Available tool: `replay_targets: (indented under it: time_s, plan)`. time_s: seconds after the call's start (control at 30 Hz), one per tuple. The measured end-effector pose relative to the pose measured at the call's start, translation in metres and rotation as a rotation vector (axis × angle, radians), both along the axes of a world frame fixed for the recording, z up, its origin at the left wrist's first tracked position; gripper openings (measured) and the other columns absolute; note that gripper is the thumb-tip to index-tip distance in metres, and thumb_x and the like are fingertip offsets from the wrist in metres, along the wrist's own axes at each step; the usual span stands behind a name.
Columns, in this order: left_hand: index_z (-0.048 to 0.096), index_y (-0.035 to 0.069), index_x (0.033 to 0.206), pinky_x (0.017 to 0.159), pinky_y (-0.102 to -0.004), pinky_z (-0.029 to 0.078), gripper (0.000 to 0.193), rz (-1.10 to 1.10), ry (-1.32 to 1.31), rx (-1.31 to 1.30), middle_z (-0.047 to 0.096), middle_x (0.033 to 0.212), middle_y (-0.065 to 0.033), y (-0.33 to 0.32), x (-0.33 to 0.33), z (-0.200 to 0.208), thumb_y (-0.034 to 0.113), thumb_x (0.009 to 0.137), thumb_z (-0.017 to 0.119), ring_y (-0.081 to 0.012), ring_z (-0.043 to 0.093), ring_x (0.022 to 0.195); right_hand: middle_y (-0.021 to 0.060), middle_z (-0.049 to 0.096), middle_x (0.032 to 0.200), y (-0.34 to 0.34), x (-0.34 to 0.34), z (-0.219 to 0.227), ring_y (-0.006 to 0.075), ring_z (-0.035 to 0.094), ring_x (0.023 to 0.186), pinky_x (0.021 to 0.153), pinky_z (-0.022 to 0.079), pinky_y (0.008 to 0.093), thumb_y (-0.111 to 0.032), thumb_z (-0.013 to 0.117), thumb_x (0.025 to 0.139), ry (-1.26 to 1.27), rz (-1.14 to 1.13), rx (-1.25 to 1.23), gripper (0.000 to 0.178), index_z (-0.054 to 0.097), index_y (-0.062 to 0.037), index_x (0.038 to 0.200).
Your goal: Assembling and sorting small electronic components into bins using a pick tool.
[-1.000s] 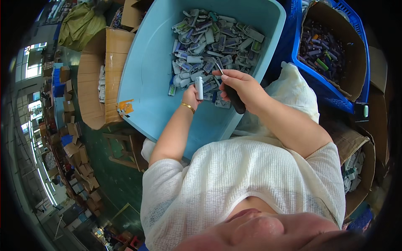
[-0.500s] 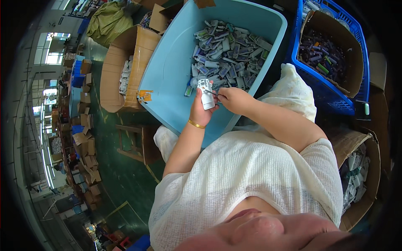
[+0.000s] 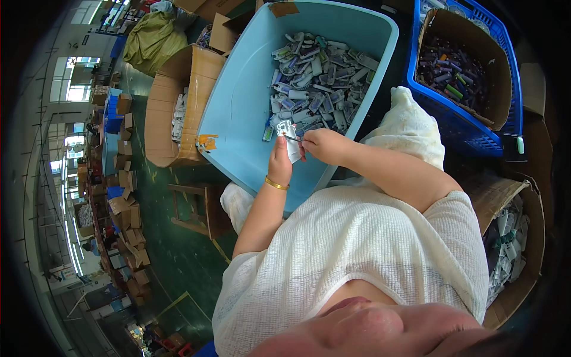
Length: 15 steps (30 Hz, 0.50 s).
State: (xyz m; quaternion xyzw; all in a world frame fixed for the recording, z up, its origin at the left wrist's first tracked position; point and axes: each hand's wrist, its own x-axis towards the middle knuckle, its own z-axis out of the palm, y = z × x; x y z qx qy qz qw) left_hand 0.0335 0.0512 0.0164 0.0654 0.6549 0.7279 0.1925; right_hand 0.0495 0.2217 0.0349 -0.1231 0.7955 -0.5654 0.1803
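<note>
My left hand, with a gold bangle at the wrist, is closed round a white plastic housing. The housing is oblong, and its open side with small fittings faces up. My right hand pinches a thin dark rod-like tool. The tool's tip reaches into the upper part of the housing; its handle is hidden in my fingers. Both hands are over the near part of a light blue tub. Beyond them in the tub lies a heap of similar white and grey plastic housings, some with purple or green parts.
A blue crate at the right holds a carton of dark cylindrical pieces. Cartons stand left and lower right, with white plastic parts inside. A wooden stool is beside my left knee. Stacked boxes line the far left.
My left hand and the housing have moved slightly nearer to me, and the housing is tilted a little more. My right hand has shifted slightly left and nearer, with the tool still at the housing.
</note>
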Motion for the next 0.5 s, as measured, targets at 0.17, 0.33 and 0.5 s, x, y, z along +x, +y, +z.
replay_targets:
  time_s: [0.17, 0.33, 0.5]
  plan:
    - [0.042, 0.002, 0.119, 0.054, -0.0311, 0.045, 0.06, 0.017, -0.114, 0.049, 0.054, 0.081, -0.0071, 0.012, 0.017, -0.005, 0.053, 0.089, 0.031, -0.0178, 0.053, 0.065, 0.002, 0.047, 0.06, 0.008, -0.029, -0.008, 0.0099, 0.044, 0.049, 0.045, 0.037, 0.0235, -0.02, 0.042, 0.09, -0.019, -0.468, -0.41, 0.024, 0.046, -0.0035, 0.073]
    - [0.044, 0.003, 0.116, 0.054, -0.031, 0.046, 0.057, 0.052, -0.112, 0.127, 0.055, 0.081, -0.0073, 0.008, 0.011, -0.001, 0.051, 0.09, 0.029, -0.0171, 0.054, 0.065, 0.0033, 0.049, 0.059, 0.024, -0.026, 0.001, 0.0111, 0.046, 0.05, 0.047, 0.04, 0.0253, -0.02, 0.045, 0.087, -0.258, -0.239, -0.433, 0.023, 0.052, -0.0013, 0.076]
    - [0.045, 0.002, 0.112, 0.054, -0.0308, 0.047, 0.056, 0.049, -0.087, 0.143, 0.056, 0.083, -0.0088, 0.006, 0.006, 0.002, 0.05, 0.091, 0.025, -0.017, 0.054, 0.065, 0.0081, 0.056, 0.065, 0.011, -0.009, 0.01, 0.0178, 0.056, 0.055, 0.054, 0.044, 0.0324, -0.021, 0.044, 0.084, -0.151, 0.005, -0.098, 0.023, 0.056, -0.001, 0.082]
